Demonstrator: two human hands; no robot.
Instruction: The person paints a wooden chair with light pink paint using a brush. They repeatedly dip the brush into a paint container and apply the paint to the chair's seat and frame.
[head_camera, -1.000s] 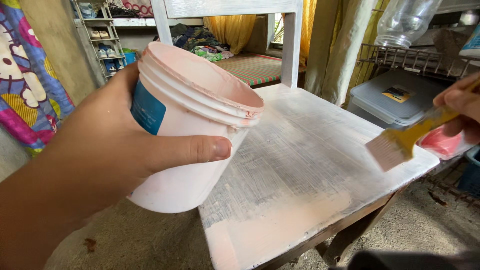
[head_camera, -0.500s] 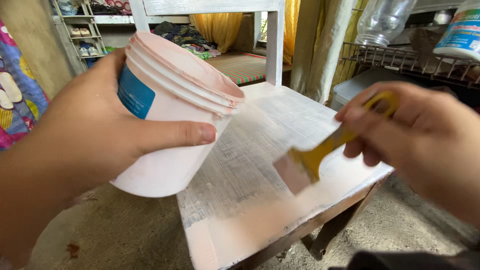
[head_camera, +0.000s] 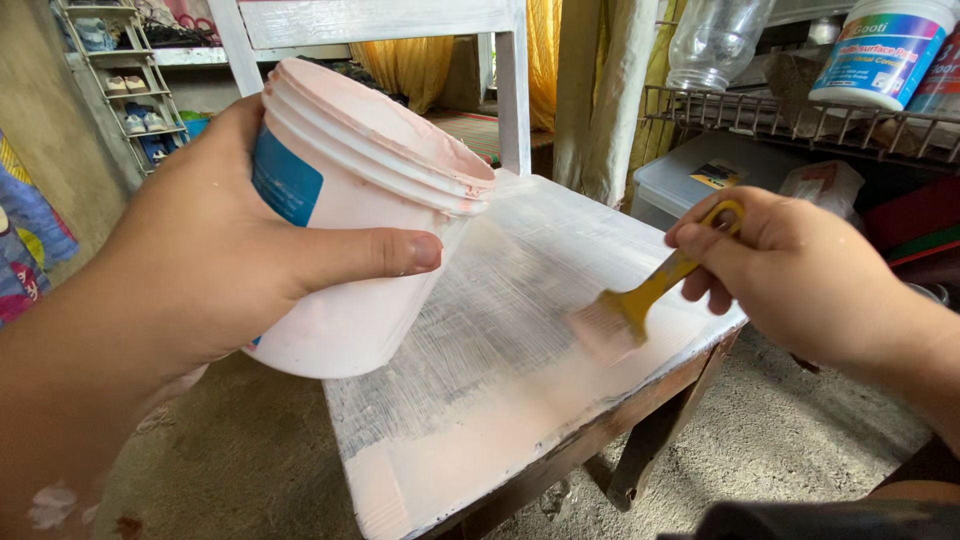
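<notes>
Head view, looking down: the right hand (head_camera: 800, 275) is clenched around the yellow handle of a paintbrush (head_camera: 640, 300), and the bristles are flat on the wooden chair seat (head_camera: 520, 330), over toward its right near edge. The left hand (head_camera: 215, 265) has a pale plastic paint tub (head_camera: 350, 215) gripped round its side, thumb across the front, tipped so the mouth faces right, hanging over the seat's left side. Pale pink paint covers the near strip of the seat; farther back the surface is white and streaky with bare lines showing through. For a clean coat I'd say keep the strokes long and running with those streaks, overlap the wet pink edge, and hold the tub level enough not to drip. Beyond, the white chair back (head_camera: 380, 20) stands at the far end, and a wire rack (head_camera: 800, 125) with a clear bottle (head_camera: 715, 40) sits to the right.
</notes>
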